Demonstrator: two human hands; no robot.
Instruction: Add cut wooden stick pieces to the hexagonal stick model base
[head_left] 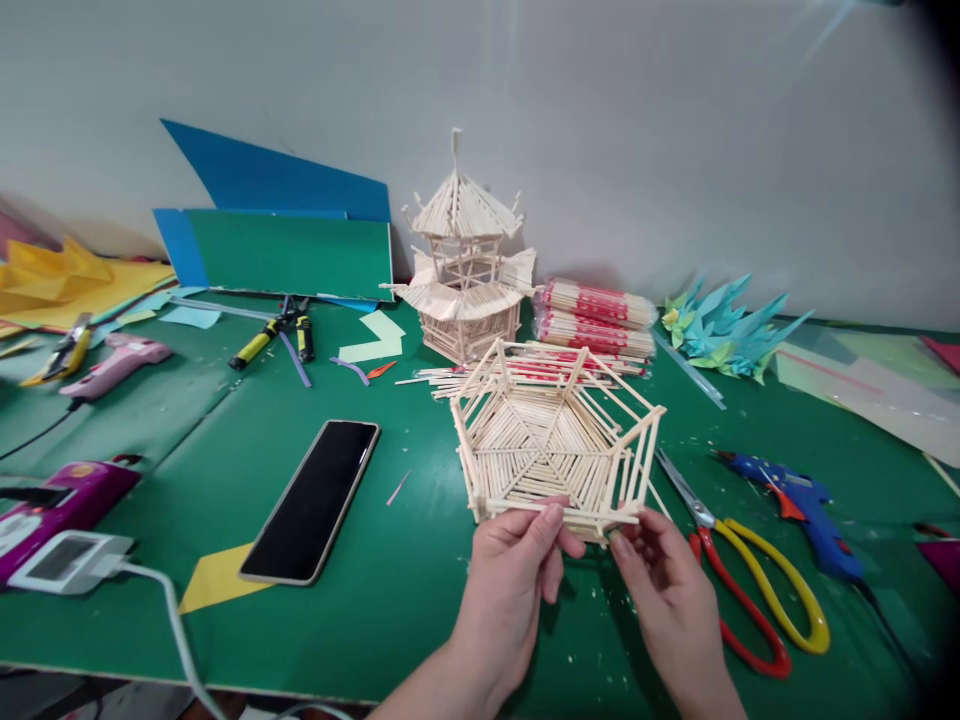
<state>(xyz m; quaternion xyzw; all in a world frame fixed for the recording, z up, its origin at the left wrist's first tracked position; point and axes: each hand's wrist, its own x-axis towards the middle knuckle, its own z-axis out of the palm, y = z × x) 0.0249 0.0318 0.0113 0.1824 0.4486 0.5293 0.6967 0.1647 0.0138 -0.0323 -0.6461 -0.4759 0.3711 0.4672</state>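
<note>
A hexagonal frame of thin wooden sticks, with a floor of sticks laid in a web-like pattern and upright posts, is tilted towards me at the centre. My left hand pinches its near rim, thumb on top. On the near right corner my right hand closes its thumb and fingers on the frame; its fingertips are partly hidden. Behind stands a finished-looking stick pagoda with two roofs. Loose sticks and red-wrapped bundles of sticks lie beside the pagoda.
Scissors and a blue glue gun lie right of my hands. On the left are a phone, a pink glue gun, pliers and a white cable. Folded blue paper sits at the back right.
</note>
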